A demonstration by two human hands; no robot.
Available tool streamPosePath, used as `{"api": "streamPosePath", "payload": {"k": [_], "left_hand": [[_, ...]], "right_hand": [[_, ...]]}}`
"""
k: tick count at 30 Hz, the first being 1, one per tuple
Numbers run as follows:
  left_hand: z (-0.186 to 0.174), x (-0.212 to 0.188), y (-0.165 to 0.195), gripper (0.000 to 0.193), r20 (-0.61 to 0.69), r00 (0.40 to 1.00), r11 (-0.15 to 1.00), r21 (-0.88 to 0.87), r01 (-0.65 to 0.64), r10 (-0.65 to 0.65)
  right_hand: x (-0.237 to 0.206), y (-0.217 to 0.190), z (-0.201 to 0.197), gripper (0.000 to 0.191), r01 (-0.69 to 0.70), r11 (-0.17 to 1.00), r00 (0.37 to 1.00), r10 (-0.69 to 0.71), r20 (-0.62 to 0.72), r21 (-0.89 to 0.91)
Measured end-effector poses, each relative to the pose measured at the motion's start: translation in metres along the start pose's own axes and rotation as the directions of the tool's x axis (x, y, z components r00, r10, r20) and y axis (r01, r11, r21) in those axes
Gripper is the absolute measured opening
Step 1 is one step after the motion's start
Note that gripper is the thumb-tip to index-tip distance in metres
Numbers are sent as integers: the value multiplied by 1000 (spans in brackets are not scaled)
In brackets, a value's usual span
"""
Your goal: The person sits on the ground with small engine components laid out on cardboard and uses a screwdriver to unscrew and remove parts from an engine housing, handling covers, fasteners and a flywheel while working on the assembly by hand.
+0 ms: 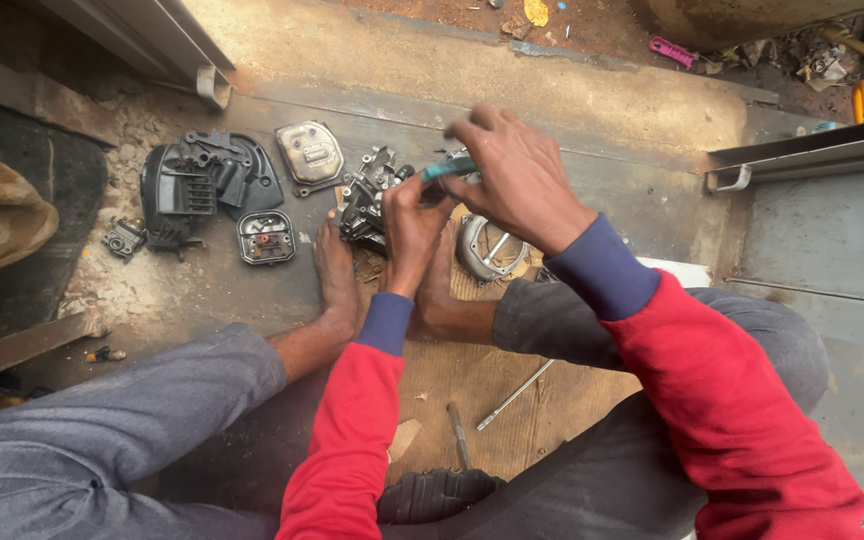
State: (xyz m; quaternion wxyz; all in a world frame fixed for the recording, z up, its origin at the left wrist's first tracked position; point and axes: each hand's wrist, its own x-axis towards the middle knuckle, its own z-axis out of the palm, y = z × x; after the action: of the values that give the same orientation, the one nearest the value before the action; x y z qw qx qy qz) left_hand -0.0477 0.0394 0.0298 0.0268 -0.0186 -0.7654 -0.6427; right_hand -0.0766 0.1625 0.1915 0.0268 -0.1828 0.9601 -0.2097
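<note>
A dark metal engine block (367, 200) sits on the floor between my bare feet. My left hand (410, 230) grips its right side and steadies it. My right hand (512, 175) is closed on a tool with a teal handle (449, 168), whose tip points left at the top of the block. A round metal cover (487, 250) lies just below my right hand, beside my right foot.
Removed parts lie at the left: a black plastic housing (202, 180), a grey metal cover (309, 153), a small square part (266, 237). Two metal rods (514, 393) lie on a wooden board (472, 390) between my legs. Metal door tracks (802, 160) run at right.
</note>
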Motion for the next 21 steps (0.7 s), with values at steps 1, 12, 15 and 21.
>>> {"api": "streamPosePath", "payload": {"k": [1, 12, 15, 21], "left_hand": [[0, 0, 1, 27, 7, 1000, 1000, 7, -18, 18], [-6, 2, 4, 16, 84, 996, 997, 69, -31, 26], [-2, 2, 6, 17, 9, 1000, 990, 144, 3, -5], [-11, 10, 1, 13, 191, 953, 965, 68, -252, 235]], "right_hand": [[0, 1, -1, 22, -16, 1000, 999, 15, 52, 17], [5, 2, -5, 19, 117, 985, 993, -115, -22, 128], [3, -2, -9, 38, 43, 997, 998, -45, 34, 66], [3, 0, -5, 24, 97, 995, 990, -100, 95, 34]]}}
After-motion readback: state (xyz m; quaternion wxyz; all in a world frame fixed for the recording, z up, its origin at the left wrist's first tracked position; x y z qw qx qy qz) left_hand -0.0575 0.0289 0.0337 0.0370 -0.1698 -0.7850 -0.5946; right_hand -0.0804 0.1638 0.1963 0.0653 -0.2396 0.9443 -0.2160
